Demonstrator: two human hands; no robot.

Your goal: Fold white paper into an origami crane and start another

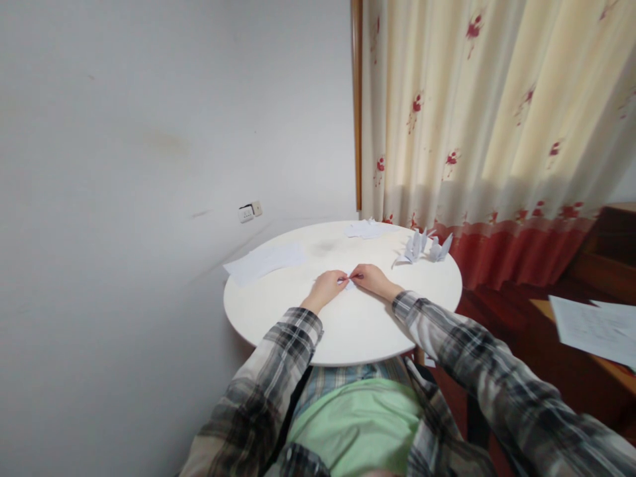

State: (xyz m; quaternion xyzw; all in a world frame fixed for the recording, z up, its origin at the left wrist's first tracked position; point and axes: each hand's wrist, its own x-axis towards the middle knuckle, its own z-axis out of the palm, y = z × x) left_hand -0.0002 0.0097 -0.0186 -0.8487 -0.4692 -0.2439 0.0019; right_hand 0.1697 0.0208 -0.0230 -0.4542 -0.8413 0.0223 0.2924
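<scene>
Close together over the middle of the round white table, both hands pinch one small piece of folded white paper. My left hand is closed on its left side, thumb and fingertips together. From the right, my right hand grips it the same way, its fingertips almost meeting the left ones. Most of the paper is hidden by the fingers, so its folded shape cannot be made out. Several folded paper cranes stand on the table beyond my right hand.
White paper sheets lie at the table's left edge. Smaller paper pieces rest at the far edge. A wall with a socket borders the left, a flowered curtain the back right. Printed sheets lie on another surface at right.
</scene>
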